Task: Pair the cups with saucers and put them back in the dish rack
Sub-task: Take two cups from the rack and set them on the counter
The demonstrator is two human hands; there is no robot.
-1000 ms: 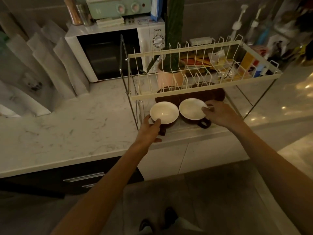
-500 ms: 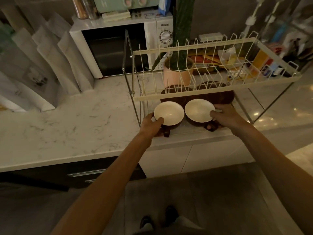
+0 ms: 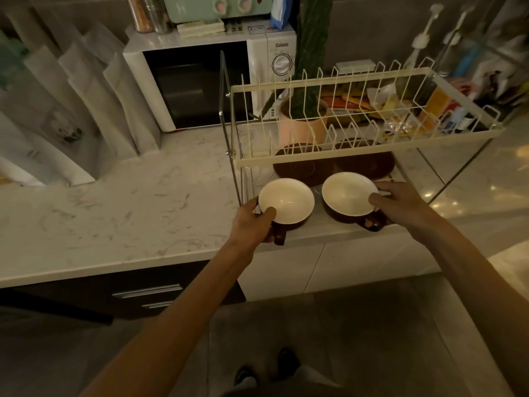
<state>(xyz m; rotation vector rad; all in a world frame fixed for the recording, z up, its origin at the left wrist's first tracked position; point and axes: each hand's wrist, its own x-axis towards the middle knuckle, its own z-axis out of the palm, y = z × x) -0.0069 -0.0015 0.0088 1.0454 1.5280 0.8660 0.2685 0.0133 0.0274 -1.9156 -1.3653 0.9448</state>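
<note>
Two brown cups with white insides sit at the front of the dish rack's lower level. My left hand (image 3: 254,222) grips the left cup (image 3: 287,200) at its rim, thumb inside, by the handle. My right hand (image 3: 398,203) holds the right cup (image 3: 345,193) at its right rim, above its handle. Behind the cups lie two dark brown saucers, the left saucer (image 3: 300,167) and the right saucer (image 3: 369,164), partly hidden by the cream wire upper shelf of the dish rack (image 3: 315,160).
A white microwave (image 3: 200,78) stands behind on the marble counter (image 3: 114,204). A pink pot (image 3: 300,124) with a tall green plant sits behind the rack. Clutter and bottles (image 3: 458,53) fill the back right. White folded sheets (image 3: 71,110) lean at the left.
Both hands have stayed on the cups; the cups have come slightly forward toward the counter edge. The camera view shifted, so the rack appears further right and lower.
</note>
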